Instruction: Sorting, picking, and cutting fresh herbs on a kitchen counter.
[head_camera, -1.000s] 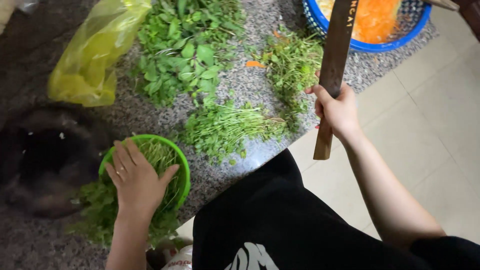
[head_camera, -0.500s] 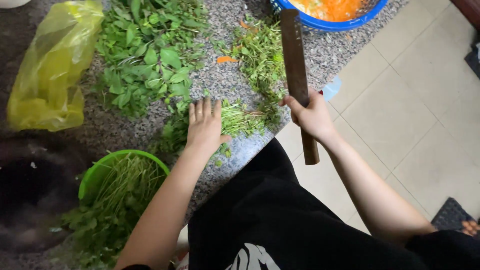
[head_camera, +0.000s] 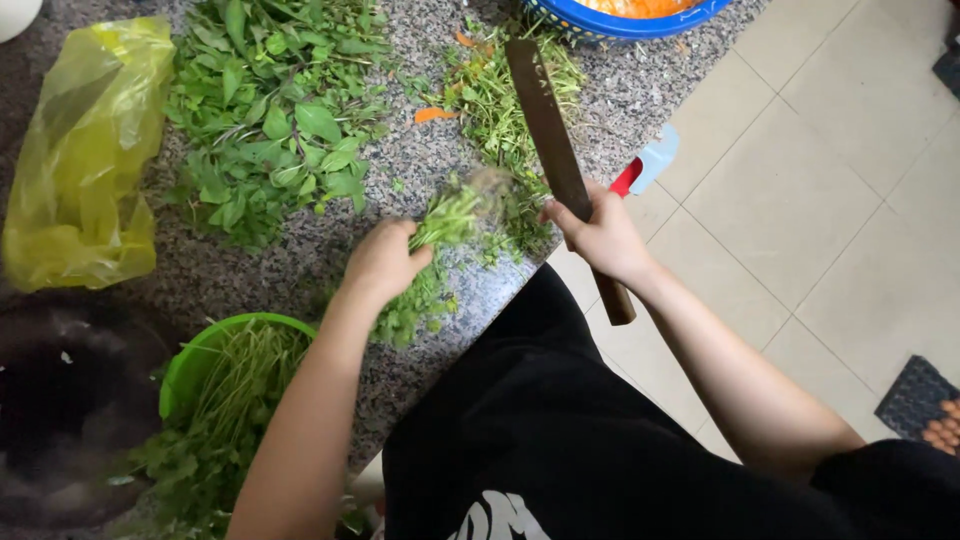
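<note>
On the speckled stone counter (head_camera: 640, 95), near its front edge, I see my left hand (head_camera: 385, 262) closed around a bunch of herbs (head_camera: 432, 262). The bunch's leafy end hangs down towards me below the fist, and its cut stems poke up past the fingers, blurred at the tip. The bunch sits just left of the cleaver and right of the green basket.

My right hand (head_camera: 598, 238) is wrapped tight around the handle of a long dark cleaver (head_camera: 553, 140). Its blade runs away from me, tilted a little to the left, with its far end close to the blue basin (head_camera: 620, 22). The handle's near end sticks out past the counter edge, over the tiled floor (head_camera: 820, 190).

Under the blade lies a loose scatter of green sprigs (head_camera: 490, 95), with a small orange scrap (head_camera: 432, 115) just to their left. Farther left is a wide heap of broad leaves (head_camera: 275, 115), and beyond that a crumpled yellow bag (head_camera: 85, 160) at the left edge.

Near left, a green basket (head_camera: 200, 355) holds more stems and greens, some spilling out over its near side. The blue basin at the far edge holds something orange. Beside the counter edge, on the floor side, a red and pale blue object (head_camera: 645, 168) shows behind my right hand; I cannot tell what it is.
</note>
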